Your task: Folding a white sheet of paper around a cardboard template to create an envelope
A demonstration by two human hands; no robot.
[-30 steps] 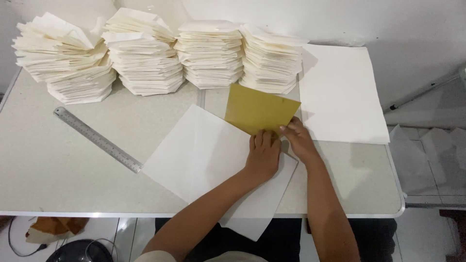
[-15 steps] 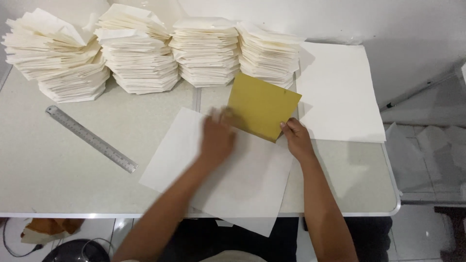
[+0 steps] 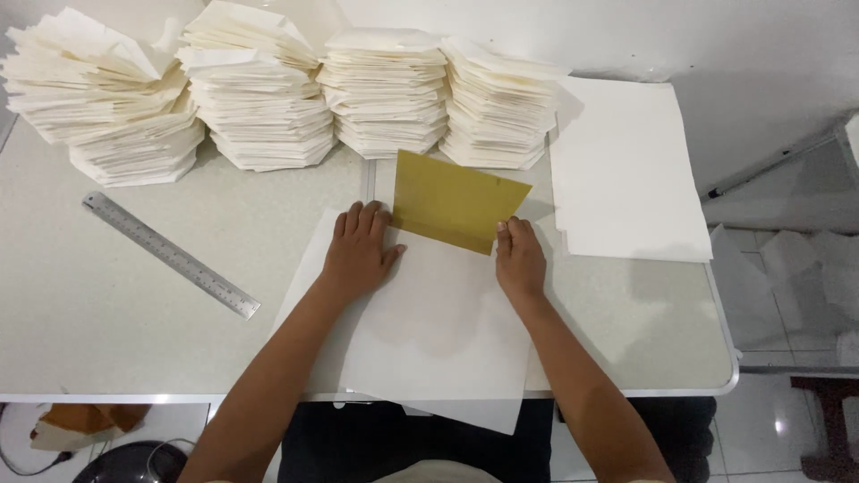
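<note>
White table (image 3: pixel 80 331) fills most of the view, with its front edge close to the person and a grey floor past its right edge. Nearest, a big white sheet (image 3: pixel 429 340) lies on the table, and its bottom corner hangs over the front edge. Both hands press flat on this sheet with fingers stretched out, holding nothing. The left hand (image 3: pixel 360 252) rests on the sheet's upper left part, with its fingertips touching the left edge of a yellow card (image 3: pixel 456 201). The right hand (image 3: pixel 519 261) lies by the card's lower right corner, fingertips touching it. The card sits tilted on the top of the sheet, between the two hands. To the left there is bare table, and a metal ruler (image 3: pixel 170 254) lies slanted there, well apart from the hands. To the right a pile of flat white sheets (image 3: pixel 626 170) reaches near the table's right edge. Farthest back, four tall stacks of folded cream paper (image 3: pixel 268 98) stand in a row along the back edge
</note>
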